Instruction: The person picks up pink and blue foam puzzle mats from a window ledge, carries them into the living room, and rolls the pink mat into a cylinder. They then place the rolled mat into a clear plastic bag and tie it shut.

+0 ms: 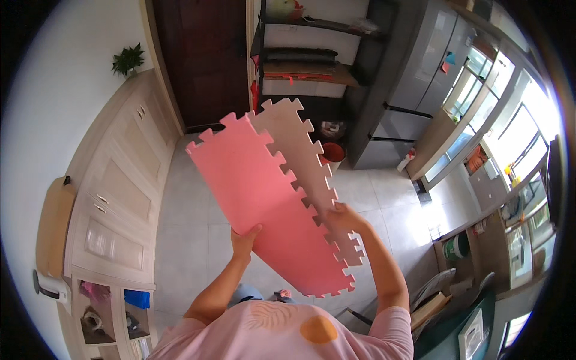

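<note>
A pink foam floor mat (258, 192) with jigsaw teeth along its edges is held up at a slant in front of my chest. My left hand (245, 241) grips its lower left edge, thumb on the face and fingers behind. Just behind and to the right of it is a grey-brown foam mat (300, 141) with the same toothed border, partly covered by the pink one. My right hand (348, 219) is closed on the right edge of this grey-brown mat. Whether the two mats are joined anywhere behind the pink one, I cannot tell.
Pale wooden cabinets (120, 180) line the left wall, with a potted plant (128, 62) on top. Ahead are a dark door (204, 60), a black shelf rack (318, 24), a red bucket (333, 155) and a grey fridge (414, 66). Tiled floor (186, 204) lies below.
</note>
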`<state>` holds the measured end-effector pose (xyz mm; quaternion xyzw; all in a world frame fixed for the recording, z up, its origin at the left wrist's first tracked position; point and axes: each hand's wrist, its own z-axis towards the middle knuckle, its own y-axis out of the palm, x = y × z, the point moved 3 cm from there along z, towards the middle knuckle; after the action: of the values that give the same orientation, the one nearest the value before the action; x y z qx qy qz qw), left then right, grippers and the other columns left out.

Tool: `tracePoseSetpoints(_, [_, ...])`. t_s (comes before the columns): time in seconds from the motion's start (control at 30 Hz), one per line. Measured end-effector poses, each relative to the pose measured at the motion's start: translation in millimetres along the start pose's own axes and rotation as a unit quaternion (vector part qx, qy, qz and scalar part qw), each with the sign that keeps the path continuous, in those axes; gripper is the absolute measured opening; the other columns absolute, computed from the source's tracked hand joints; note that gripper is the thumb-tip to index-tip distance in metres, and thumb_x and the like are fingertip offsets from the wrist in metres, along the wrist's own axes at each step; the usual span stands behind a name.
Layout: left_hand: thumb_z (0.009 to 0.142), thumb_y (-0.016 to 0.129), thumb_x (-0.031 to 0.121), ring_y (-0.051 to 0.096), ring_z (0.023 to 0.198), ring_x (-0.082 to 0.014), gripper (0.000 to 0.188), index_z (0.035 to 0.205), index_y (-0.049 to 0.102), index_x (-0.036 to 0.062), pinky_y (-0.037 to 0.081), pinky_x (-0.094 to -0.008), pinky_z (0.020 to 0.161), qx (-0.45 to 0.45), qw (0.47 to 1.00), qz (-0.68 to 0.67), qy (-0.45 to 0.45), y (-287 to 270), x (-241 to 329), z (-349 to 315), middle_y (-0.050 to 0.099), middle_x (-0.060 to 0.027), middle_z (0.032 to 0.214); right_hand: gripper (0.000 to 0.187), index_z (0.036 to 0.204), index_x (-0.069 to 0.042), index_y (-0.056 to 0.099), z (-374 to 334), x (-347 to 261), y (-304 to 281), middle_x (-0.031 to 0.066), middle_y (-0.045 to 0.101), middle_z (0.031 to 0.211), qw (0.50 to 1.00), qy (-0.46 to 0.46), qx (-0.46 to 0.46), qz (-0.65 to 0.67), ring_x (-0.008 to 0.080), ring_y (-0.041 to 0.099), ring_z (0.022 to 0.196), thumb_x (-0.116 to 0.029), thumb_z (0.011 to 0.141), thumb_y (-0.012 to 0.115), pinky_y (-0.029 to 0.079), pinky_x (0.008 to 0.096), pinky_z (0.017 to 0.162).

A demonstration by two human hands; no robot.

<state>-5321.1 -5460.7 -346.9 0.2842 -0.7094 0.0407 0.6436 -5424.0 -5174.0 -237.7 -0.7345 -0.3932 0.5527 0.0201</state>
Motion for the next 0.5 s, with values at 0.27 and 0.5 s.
tracePoseSetpoints(0.27, [0.075, 0.068, 0.008, 0.055, 0.097, -0.0187, 0.044, 0.114, 0.049, 0.0026, 0.047, -0.0316, 0.082, -0.056, 0.989, -0.124, -0.061, 39.0, -0.9, 79.4, 0.056, -0.0089, 0.108, 0.036, 0.116, -0.009, 0.055, 104.4, 12.8, -106.1, -0.0006, 0.061, 0.095, 0.998, 0.055, -0.017, 0.025, 0.0089, 0.056, 0.079, -0.023, 0.083, 0.058, 0.047, 0.0283, 0.060])
tracePoseSetpoints(0.5, [0.078, 0.062, 0.003, 0.057, 0.093, -0.0187, 0.035, 0.111, 0.051, 0.0024, 0.049, -0.0308, 0.078, -0.072, 0.976, -0.181, -0.096, 57.3, -5.4, 179.7, 0.057, -0.0079, 0.105, 0.040, 0.115, -0.006, 0.053, 197.1, -12.4, -160.8, 0.0032, 0.062, 0.092, 0.997, -0.023, 0.042, -0.063, 0.0102, 0.057, 0.076, -0.022, 0.079, 0.062, 0.047, 0.0284, 0.058])
